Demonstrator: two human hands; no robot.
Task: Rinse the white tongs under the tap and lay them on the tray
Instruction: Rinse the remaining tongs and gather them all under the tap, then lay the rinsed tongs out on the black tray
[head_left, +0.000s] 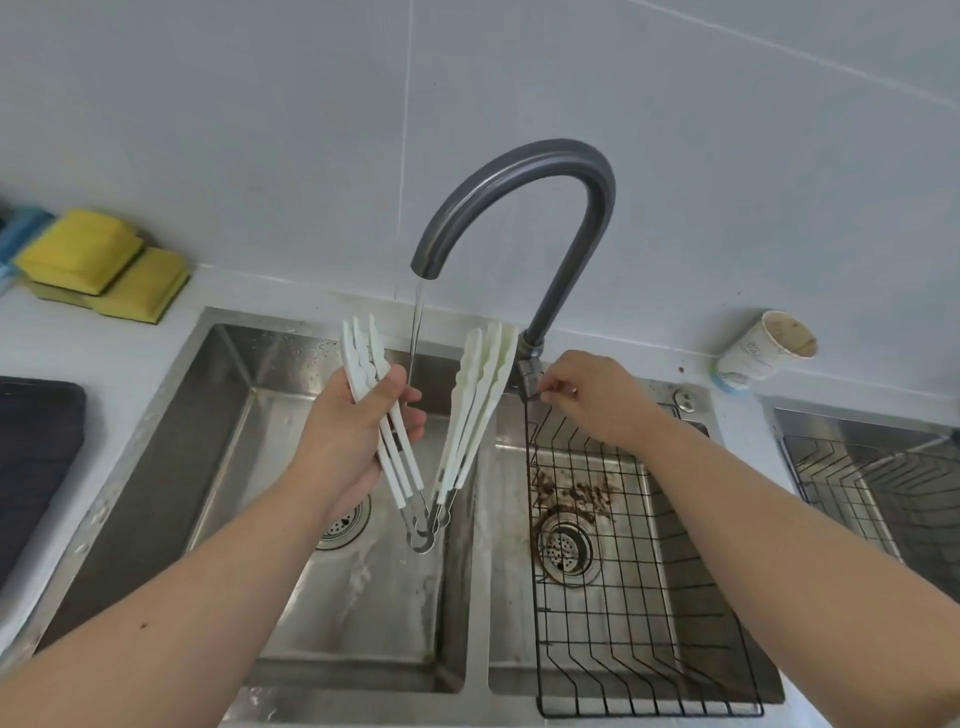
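My left hand (345, 436) grips the left arms of a stack of white tongs (475, 395), spread in a V over the left sink basin (291, 415), tips up and hinge down. A thin stream of water (418, 317) runs from the grey curved tap (519, 171) and falls between the two sets of arms. My right hand (587, 395) pinches the tap lever (530, 376) at the base of the tap. A dark tray (36, 457) lies on the counter at the far left.
A black wire rack (639, 597) sits in the right basin, above a drain with brown residue (569, 491). Yellow sponges (104, 265) lie on the counter at back left. A stained paper cup (763, 348) stands at back right. Another wire rack (883, 478) is at far right.
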